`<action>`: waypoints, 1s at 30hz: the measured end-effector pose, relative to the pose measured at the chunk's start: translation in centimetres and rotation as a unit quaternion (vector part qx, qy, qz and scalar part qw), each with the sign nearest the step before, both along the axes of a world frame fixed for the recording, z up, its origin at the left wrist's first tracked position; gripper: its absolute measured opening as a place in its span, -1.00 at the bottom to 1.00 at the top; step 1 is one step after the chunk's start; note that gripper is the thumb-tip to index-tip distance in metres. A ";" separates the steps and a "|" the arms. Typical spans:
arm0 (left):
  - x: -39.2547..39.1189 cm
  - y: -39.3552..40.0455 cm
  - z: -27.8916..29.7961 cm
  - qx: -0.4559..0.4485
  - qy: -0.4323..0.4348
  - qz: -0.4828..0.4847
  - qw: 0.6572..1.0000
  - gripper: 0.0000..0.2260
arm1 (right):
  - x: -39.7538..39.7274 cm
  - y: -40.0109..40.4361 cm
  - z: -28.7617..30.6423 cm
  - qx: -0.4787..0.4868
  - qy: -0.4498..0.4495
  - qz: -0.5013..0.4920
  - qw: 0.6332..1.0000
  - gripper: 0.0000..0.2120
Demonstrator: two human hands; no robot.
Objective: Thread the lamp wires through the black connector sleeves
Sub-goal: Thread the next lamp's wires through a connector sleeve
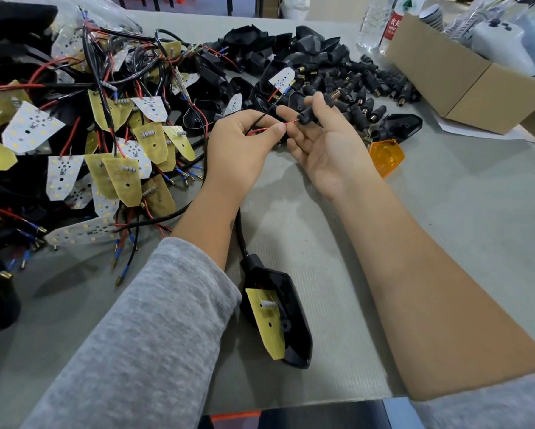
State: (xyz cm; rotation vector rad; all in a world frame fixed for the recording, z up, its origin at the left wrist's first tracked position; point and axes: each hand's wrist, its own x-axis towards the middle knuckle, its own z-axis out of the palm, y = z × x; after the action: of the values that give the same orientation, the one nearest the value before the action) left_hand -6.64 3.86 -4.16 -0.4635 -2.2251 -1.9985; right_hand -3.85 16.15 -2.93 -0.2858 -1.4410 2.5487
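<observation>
Black lamp housing (286,317) lies nearest on counter (445,187). Left hand (240,144) pinches red wire (286,122), tip at black connector sleeve (309,115) gripped by right hand (323,140). Sleeve pile (368,85) behind.

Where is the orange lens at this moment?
In the head view the orange lens lies on the table right of centre, just beyond the right hand, beside a black housing and in front of the cardboard box.
</observation>
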 end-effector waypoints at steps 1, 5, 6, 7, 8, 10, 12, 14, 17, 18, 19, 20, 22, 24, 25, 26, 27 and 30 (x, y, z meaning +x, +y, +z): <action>0.0 0.0 0.0 -0.001 -0.002 0.003 1.000 -0.96 | 0.0 -0.1 0.0 0.014 0.003 -0.001 1.000 -0.90; -0.1 0.1 0.3 -0.002 -0.027 0.017 0.999 -0.88 | 0.3 -0.5 0.0 0.060 0.008 -0.003 0.998 -0.88; -0.1 0.2 0.4 -0.002 -0.038 0.018 0.999 -0.87 | 0.3 -0.5 0.1 0.068 0.009 -0.003 0.998 -0.88; -0.1 0.2 0.5 0.001 -0.052 0.016 0.999 -0.87 | 0.4 -0.5 0.0 0.076 0.011 -0.003 0.997 -0.87; -0.1 0.3 0.6 0.007 -0.067 0.013 0.998 -0.87 | 0.4 -0.5 0.0 0.083 0.011 -0.002 0.996 -0.87; 0.0 0.3 0.7 0.032 -0.097 0.006 0.995 -0.88 | 0.4 -0.6 0.0 0.095 0.010 -0.001 0.995 -0.87; 0.1 0.4 0.8 0.061 -0.110 0.000 0.992 -0.88 | 0.3 -0.6 0.0 0.099 0.004 -0.001 0.995 -0.87; 0.2 0.4 0.9 0.066 -0.110 -0.003 0.992 -0.86 | 0.2 -0.5 0.0 0.097 -0.001 0.003 0.995 -0.88; 0.3 0.4 0.8 0.045 -0.110 -0.010 0.993 -0.86 | 0.1 -0.5 -0.1 0.093 -0.009 0.000 0.996 -0.89; 0.3 0.4 0.8 0.035 -0.110 -0.015 0.993 -0.86 | 0.1 -0.5 0.0 0.097 -0.010 0.001 0.995 -0.89; 0.4 0.4 0.8 0.027 -0.110 -0.021 0.993 -0.86 | 0.1 -0.6 -0.1 0.108 -0.008 0.005 0.994 -0.89; 0.5 0.4 0.8 0.023 -0.108 -0.026 0.994 -0.86 | 0.1 -0.8 -0.1 0.123 -0.004 0.009 0.992 -0.90; 0.6 0.5 0.8 0.022 -0.109 -0.028 0.993 -0.85 | 0.2 -1.1 -0.2 0.151 0.004 0.013 0.988 -0.91; 0.5 0.5 0.8 0.031 -0.117 -0.026 0.992 -0.84 | 0.2 -1.4 -0.2 0.171 0.008 0.012 0.985 -0.91; 0.5 0.4 0.8 0.038 -0.120 -0.024 0.992 -0.83 | 0.3 -1.4 -0.2 0.178 0.009 0.012 0.984 -0.92; 0.3 0.4 0.8 0.044 -0.122 -0.019 0.991 -0.82 | 0.3 -1.4 -0.2 0.182 0.009 0.013 0.983 -0.92; 0.2 0.5 0.7 0.045 -0.123 -0.012 0.991 -0.82 | 0.3 -1.4 -0.1 0.181 0.006 0.012 0.983 -0.93; -0.1 0.6 0.5 0.042 -0.118 0.013 0.992 -0.82 | 0.1 -1.5 -0.1 0.157 -0.005 -0.007 0.987 -0.93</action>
State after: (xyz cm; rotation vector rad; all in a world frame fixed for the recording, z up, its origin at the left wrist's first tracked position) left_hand -6.74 4.43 -3.68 -0.1977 -2.2495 -2.2255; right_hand -3.74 14.68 -3.06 -0.2558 -1.8048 2.2628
